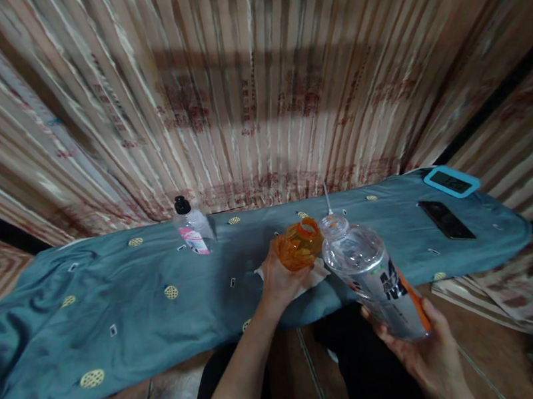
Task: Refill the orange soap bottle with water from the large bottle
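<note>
My left hand [278, 275] is wrapped round an orange see-through bottle [301, 246], which has no cap and leans to the right above a white tissue [312, 278]. Closed round the lower part of a large clear bottle [371, 270] with a grey and orange label is my right hand [418, 344]. That bottle is tilted, its uncapped mouth up and to the left, close to the mouth of the orange one. Whether liquid passes between them cannot be made out. A thin pale stick [327, 198] shows just behind the clear bottle's mouth.
On the teal patterned cloth [121, 276], a clear bottle with a black cap [193, 228] stands to the left. A black phone [446, 219] and a blue-framed digital clock [452, 181] lie at the right. Striped curtains [248, 81] hang behind.
</note>
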`<state>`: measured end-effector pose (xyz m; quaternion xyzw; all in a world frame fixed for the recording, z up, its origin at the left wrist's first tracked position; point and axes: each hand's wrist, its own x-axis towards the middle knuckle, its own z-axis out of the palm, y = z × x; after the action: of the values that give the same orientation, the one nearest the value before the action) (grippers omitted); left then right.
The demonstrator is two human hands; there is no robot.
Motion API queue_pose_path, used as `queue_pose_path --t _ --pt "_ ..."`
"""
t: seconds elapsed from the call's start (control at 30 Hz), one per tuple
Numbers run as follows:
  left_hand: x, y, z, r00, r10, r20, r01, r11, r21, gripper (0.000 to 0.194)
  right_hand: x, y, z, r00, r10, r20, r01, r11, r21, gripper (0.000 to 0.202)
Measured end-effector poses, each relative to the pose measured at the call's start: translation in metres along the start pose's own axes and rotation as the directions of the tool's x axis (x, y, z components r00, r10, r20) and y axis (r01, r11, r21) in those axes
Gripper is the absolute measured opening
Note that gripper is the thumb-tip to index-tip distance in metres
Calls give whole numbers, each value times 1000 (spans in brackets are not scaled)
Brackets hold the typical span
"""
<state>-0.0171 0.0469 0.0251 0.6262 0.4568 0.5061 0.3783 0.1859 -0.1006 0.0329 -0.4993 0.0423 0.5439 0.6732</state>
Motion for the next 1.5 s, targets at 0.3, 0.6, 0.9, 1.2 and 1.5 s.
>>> queue_pose_path --t 0.3,0.6,0.9,1.2,1.5 --pt "-2 2 1 1000 -20 20 21 999 -26 65 -10 -7 6 999 -36 -34 35 998 -42 88" --pt "-4 -3 5 1000 1 22 -1 1000 11 67 -21 -16 2 995 -22 -93 18 999 -49 90" --pt "-4 -5 4 999 31 32 -34 997 75 69 -31 -21 -1 996 -8 -93 6 1000 -17 89" --pt "-5 -6 4 1000 17 25 -19 995 94 71 -36 -21 -13 996 -10 -88 8 1000 -25 80" --pt "-5 -7 5 1000 -4 30 1 997 71 76 -43 -27 -10 991 -41 -129 33 997 -68 85"
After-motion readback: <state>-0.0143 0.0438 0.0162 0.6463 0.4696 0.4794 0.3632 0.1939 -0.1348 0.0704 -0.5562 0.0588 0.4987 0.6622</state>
